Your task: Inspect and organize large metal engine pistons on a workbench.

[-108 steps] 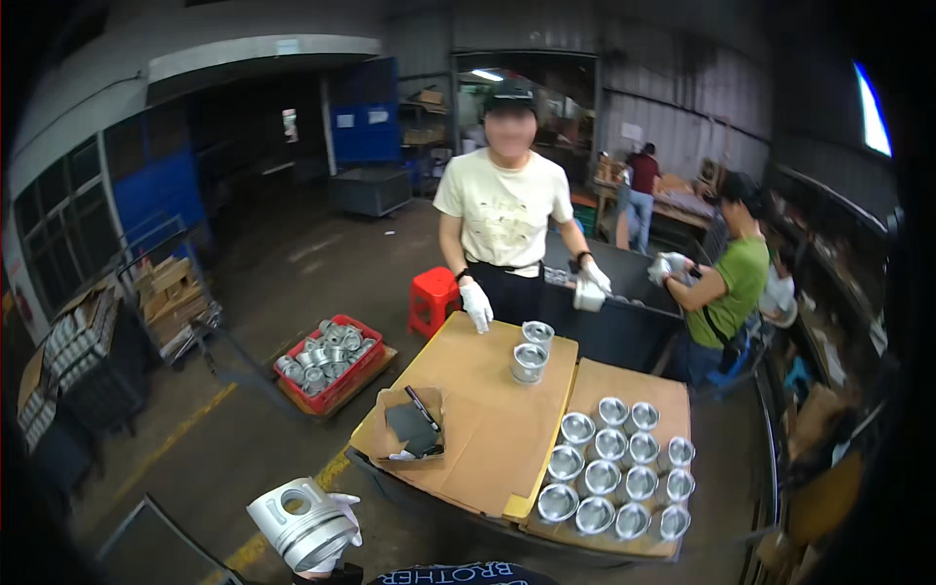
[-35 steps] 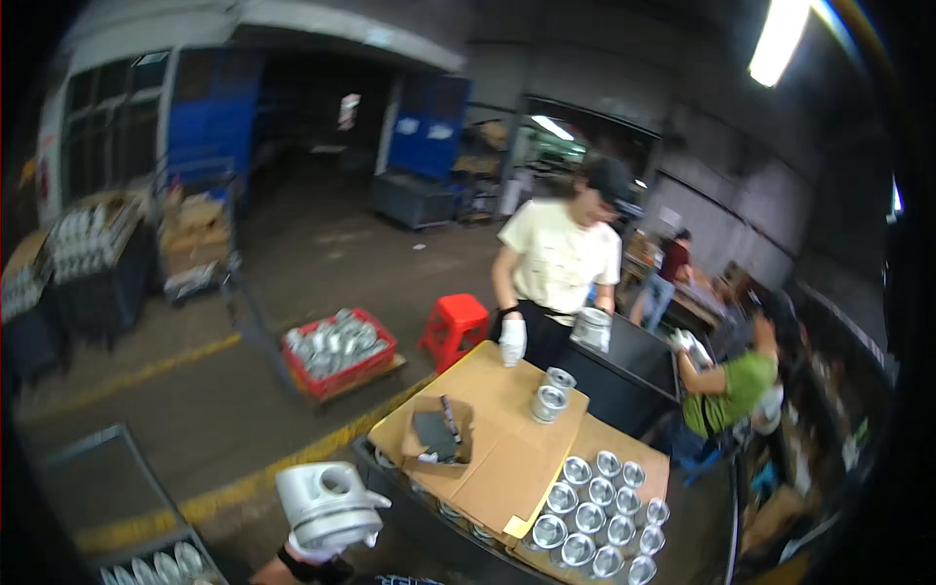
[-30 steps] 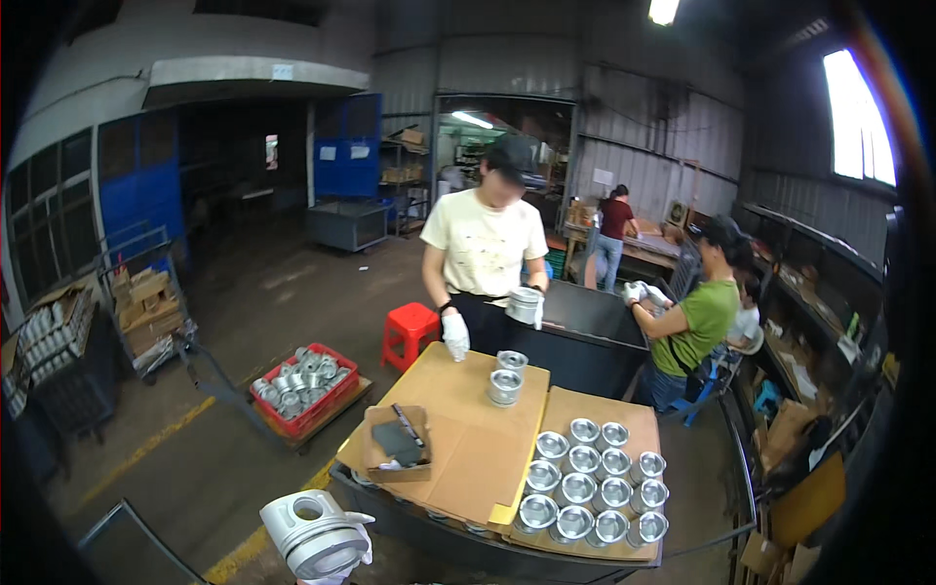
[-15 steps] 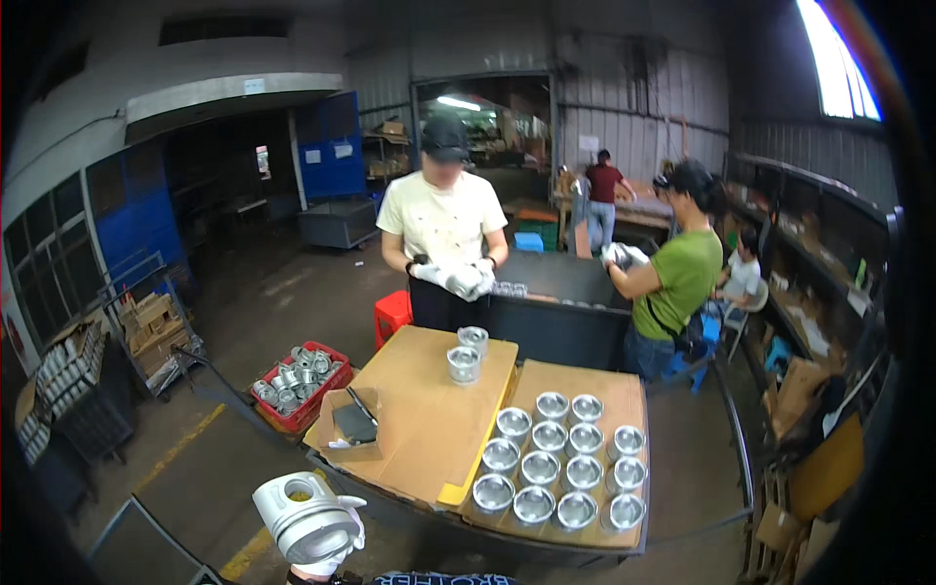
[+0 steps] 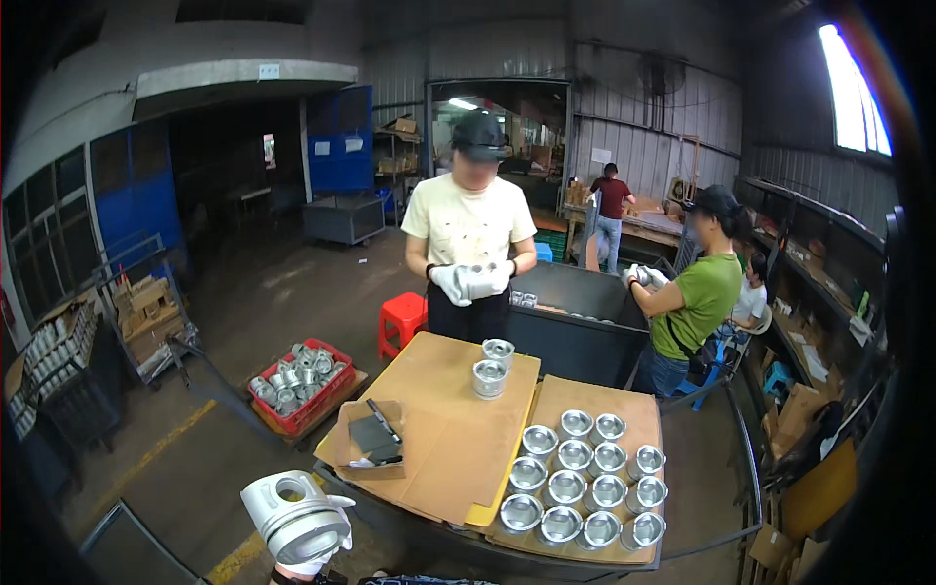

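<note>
My left hand, in a white glove with a dark band at the wrist, is raised at the lower left. It is closed round a silver metal piston, whose round pin hole faces up and whose grooved end points down to the right. Part of the grip is hidden behind the piston. My right hand is out of view. To the right of my left hand, several similar pistons stand in rows on a cardboard-covered table. Two more pistons stand apart at the far end of the left cardboard sheet.
An open cardboard box with dark items sits on the table's left part. Beyond it, a red crate of pistons rests low down. Across the table a gloved co-worker holds a part; another in green stands right. A red stool is nearby.
The view has shifted slightly, so the table appears lower and further right. My left hand still holds the piston, a little further left in the picture. The co-worker opposite has lifted their head slightly.
</note>
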`<state>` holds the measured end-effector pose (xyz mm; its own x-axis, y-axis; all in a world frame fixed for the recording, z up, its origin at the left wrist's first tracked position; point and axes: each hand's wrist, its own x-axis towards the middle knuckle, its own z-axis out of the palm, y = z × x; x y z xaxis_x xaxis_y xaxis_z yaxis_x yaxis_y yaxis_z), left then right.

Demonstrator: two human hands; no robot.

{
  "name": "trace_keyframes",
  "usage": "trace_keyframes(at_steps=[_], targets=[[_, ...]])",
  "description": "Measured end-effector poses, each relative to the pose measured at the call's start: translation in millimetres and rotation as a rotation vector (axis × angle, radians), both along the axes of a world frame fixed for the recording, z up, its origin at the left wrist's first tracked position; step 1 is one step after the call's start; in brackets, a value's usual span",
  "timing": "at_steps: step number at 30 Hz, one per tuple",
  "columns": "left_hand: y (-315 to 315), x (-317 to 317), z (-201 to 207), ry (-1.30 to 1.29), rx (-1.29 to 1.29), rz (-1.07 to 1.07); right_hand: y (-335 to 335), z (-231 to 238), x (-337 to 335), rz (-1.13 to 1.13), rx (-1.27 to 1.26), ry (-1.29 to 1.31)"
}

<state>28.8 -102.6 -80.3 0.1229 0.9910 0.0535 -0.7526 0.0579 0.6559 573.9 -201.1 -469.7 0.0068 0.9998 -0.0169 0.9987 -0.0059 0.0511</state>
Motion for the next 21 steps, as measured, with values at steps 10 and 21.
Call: trace_keyframes(at_steps=[10,21], targets=[[103.5,-121.2,-15.3,-0.029,0.029,-0.130,-8.0,21.3,-155.6,-0.078,-0.077,-0.065],[160.2,-161.6,-41.2,-0.129,0.042,-0.418,-11.4,80.4,-258.6,-0.231,-0.141,-0.136]])
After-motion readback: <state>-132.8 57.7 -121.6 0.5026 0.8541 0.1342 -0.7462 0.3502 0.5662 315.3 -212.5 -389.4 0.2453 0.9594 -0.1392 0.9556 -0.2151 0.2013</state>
